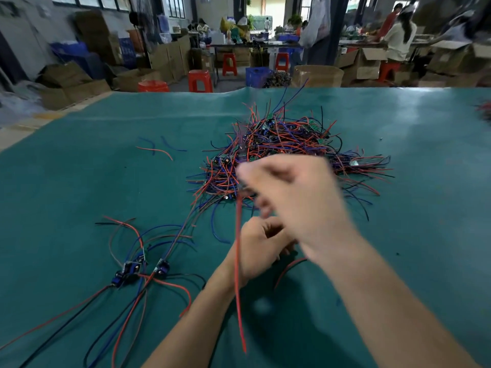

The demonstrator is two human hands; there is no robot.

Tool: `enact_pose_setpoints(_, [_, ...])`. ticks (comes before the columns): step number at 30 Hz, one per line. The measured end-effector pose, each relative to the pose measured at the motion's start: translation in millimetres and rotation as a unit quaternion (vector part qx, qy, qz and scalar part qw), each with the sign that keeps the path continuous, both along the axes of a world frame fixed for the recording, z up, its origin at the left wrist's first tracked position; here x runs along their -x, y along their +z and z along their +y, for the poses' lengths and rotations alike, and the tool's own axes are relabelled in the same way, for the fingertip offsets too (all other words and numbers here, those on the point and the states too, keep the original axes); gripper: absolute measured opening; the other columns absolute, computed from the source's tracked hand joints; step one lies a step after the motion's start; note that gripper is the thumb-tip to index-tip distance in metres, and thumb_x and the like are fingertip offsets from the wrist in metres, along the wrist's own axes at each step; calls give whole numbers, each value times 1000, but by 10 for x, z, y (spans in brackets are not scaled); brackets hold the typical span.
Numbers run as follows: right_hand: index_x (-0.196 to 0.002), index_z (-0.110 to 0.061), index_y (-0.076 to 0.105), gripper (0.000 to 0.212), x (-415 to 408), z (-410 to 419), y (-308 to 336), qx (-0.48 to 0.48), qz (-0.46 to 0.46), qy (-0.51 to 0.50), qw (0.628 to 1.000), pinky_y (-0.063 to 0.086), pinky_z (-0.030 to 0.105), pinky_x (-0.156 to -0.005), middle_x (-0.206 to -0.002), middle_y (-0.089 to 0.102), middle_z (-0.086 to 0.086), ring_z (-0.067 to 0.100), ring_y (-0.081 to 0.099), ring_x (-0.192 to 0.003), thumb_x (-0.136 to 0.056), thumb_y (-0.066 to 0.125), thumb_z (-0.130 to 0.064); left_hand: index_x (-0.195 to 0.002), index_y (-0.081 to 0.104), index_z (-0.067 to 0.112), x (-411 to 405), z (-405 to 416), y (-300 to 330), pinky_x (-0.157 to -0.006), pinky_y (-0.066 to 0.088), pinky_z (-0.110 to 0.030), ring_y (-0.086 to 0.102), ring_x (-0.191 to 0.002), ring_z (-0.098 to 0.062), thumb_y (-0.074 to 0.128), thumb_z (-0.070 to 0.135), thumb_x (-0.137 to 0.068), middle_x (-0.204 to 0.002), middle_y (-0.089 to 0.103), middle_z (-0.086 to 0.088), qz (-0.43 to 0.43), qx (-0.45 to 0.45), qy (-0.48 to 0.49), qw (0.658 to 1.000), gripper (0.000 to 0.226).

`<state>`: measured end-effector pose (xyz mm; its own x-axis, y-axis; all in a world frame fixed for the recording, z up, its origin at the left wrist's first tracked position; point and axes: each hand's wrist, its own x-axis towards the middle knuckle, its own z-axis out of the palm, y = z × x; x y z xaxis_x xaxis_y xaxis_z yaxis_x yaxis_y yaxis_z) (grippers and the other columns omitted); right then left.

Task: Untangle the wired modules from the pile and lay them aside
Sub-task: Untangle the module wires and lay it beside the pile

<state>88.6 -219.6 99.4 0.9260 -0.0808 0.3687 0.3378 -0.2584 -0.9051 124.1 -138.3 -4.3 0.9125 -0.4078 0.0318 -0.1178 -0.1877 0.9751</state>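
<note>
Here I am pinching a limp red wire (238,261) with my right hand (297,197), left hand (261,252) gripping below; the light modules snag, so hold near the board.

my bench is covered in a teal sheet (398,235), smooth with a soft sheen where the light catches its far edge. the pile (287,152) is a tangle of thin wires in smooth red, blue and black plastic sheathing, with small green circuit boards and glossy dark parts showing through, and the finished modules (138,269) to my left look the same. behind stand matt brown cardboard boxes (369,62) and shiny red plastic stools (200,80).
</note>
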Motion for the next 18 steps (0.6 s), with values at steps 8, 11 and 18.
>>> enact_pose_setpoints(8, [-110, -27, 72, 18, -740, -25, -251, 393, 59, -95, 913, 54, 38, -92, -113, 71, 2, 26, 64, -109, -92, 68, -32, -65, 63, 17, 8, -8, 27, -47, 39, -13, 52, -48, 0, 54, 6, -98, -56, 65, 7, -12, -11, 7, 1000, 36])
enact_pose_setpoints(11, [-129, -23, 61, 33, -1010, -420, -400, 485, 74, -186, 852, 50, 43, -87, -130, 53, 10, 35, 51, -120, -96, 62, -19, -77, 69, 7, -29, -17, -2, -51, 43, -19, 56, -55, -9, 57, 19, -100, -65, 67, -1, -13, 11, -4, 1000, 29])
enact_pose_setpoints(18, [-94, -30, 73, 16, -1063, -799, -443, 324, 68, -175, 927, 55, 35, -88, -86, 72, -6, 21, 69, -91, -82, 81, -23, -81, 71, 7, -75, -2, -57, -53, 45, -20, 60, -57, -11, 57, 19, -100, -67, 69, -3, -19, 17, -1, 1000, 27])
